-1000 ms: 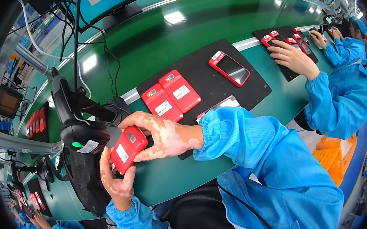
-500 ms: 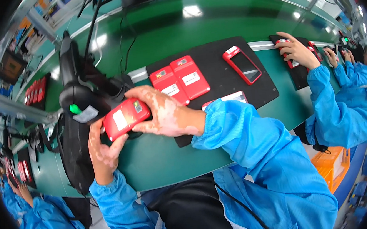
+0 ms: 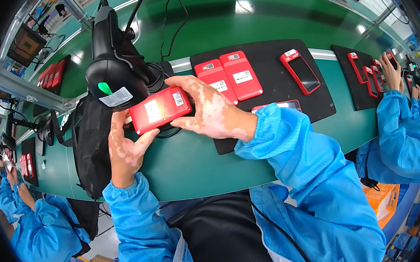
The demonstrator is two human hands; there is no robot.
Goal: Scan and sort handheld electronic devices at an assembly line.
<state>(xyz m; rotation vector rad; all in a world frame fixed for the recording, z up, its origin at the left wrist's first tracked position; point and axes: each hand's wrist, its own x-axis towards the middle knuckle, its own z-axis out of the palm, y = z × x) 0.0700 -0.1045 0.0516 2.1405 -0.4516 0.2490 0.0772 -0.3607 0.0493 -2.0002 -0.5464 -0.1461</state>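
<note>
A red handheld device, back side up with white labels on it, is held between both my hands just below the head of a black barcode scanner with a green light. My left hand grips the device's left end, thumb along its near edge. The other end is in my right hand, fingers at the far corner and thumb at the near one. A bright glow falls around the label. To the right, two similar red devices lie label side up on a black mat.
One red device lies screen up on the mat's right part; another is partly hidden by my right sleeve. A black mesh bag sits left of my left hand. Cables run behind the scanner. Co-workers in blue sit on both sides.
The view has shifted, so the bench appears moved to the right. The held device is more level under the scanner, with a glow on it. The right co-worker's hand has moved farther right.
</note>
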